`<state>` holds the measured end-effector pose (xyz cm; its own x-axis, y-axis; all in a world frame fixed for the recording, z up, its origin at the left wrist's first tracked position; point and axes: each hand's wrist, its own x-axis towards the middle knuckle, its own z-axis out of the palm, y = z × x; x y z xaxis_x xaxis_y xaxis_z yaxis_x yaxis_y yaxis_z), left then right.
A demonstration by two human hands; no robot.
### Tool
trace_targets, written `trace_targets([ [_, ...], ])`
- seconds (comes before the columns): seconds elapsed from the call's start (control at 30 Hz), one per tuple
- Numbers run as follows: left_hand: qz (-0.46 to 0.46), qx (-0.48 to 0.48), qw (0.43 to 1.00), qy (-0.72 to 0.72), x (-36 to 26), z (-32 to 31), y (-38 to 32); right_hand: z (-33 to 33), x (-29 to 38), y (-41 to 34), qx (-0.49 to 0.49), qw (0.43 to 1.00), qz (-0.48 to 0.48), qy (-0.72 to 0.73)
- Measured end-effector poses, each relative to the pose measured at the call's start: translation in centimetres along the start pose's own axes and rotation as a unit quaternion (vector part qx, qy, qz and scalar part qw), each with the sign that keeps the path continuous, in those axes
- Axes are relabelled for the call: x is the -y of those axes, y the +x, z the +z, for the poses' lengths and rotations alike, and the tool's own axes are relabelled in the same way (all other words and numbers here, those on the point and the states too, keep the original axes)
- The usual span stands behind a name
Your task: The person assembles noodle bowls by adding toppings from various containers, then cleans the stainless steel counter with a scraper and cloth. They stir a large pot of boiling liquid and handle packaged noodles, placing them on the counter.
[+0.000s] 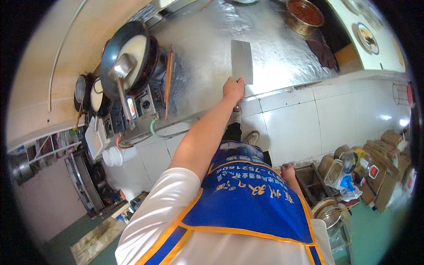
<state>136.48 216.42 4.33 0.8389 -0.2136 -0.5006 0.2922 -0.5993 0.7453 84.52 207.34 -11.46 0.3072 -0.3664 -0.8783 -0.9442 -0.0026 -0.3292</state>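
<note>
My left hand (233, 88) grips a cleaver by its handle, with my arm stretched forward. The cleaver's broad rectangular steel blade (241, 61) points away from me, over the front part of a shiny wet-looking metal worktop (205, 66). A bit of the handle shows below my fist. My right hand (287, 170) hangs low beside my blue apron (245, 205). It is small and partly hidden by the apron, and I cannot tell how its fingers are set. Left of the cleaver, a pair of wooden sticks (169, 82) lies along the worktop.
At left a large wok (109, 66) holds pale liquid and a metal ladle (123, 66), with smaller pans beyond. A pot of red sauce (304, 16) stands far right, near a plate of food (367, 38). Bottles (366, 165) and cardboard (381, 188) crowd the floor at right.
</note>
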Motion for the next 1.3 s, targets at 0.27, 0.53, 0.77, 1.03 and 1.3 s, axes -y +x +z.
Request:
trace_targets([
  [0.27, -0.146, -0.164, 0.925, -0.310, 10.2, -12.5, -8.7, -2.1, 8.1, 0.9, -0.038, 0.998, -0.052, -0.007],
  [0.53, -0.174, -0.213, 0.920, -0.278, 16.2, -14.6, -11.2, -1.3, 11.4, 1.3, -0.042, 0.988, -0.129, -0.074],
  [0.77, -0.183, -0.196, 0.929, -0.256, 12.3, -14.3, -4.3, -2.4, 10.9, 0.2, -0.025, 0.973, -0.165, -0.159],
  [1.03, -0.201, -0.183, 0.933, -0.235, 9.3, -14.4, 0.7, -1.3, 9.8, -1.0, -0.058, 0.959, -0.155, -0.232],
  [1.3, -0.200, -0.201, 0.941, -0.183, 8.8, -14.1, 5.9, -0.5, 12.1, -2.3, -0.033, 0.993, -0.058, -0.092],
])
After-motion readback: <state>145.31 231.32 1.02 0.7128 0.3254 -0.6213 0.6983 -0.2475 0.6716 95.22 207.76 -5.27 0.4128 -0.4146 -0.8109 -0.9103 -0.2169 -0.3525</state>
